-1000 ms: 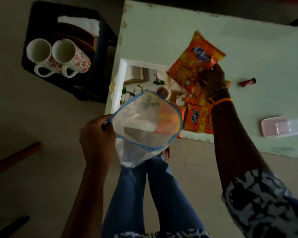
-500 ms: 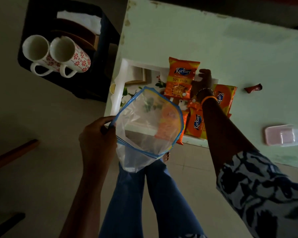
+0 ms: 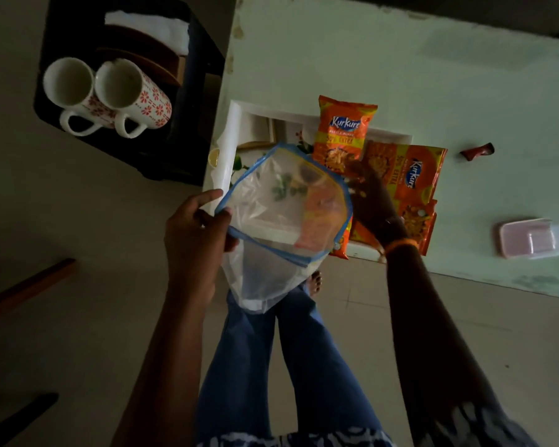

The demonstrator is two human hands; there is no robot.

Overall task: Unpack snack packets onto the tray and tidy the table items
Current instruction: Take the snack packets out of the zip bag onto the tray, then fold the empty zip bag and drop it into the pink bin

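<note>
My left hand [image 3: 194, 240] grips the left rim of a clear zip bag [image 3: 271, 269] with a blue edge, held open over the tray's near side. My right hand [image 3: 368, 198] hovers with loose fingers by the bag's right rim, above the packets. One orange Kurkure packet [image 3: 342, 133] lies across the far edge of the white floral tray [image 3: 236, 130]. A second packet [image 3: 407, 175] and a third [image 3: 417, 224] lie on its right side. Orange shows through the bag; I cannot tell whether it is inside or behind.
The tray sits at the near left corner of a pale green table [image 3: 400, 59]. A pink lidded box [image 3: 536, 238] and a small red-brown wrapper [image 3: 476, 151] lie to the right. Two patterned mugs [image 3: 133, 91] stand on a black stool [image 3: 62, 27] at the left.
My right hand set the raised packet down on the tray's far edge, let go of it and drew back to the bag's rim. The left hand kept holding the bag.
</note>
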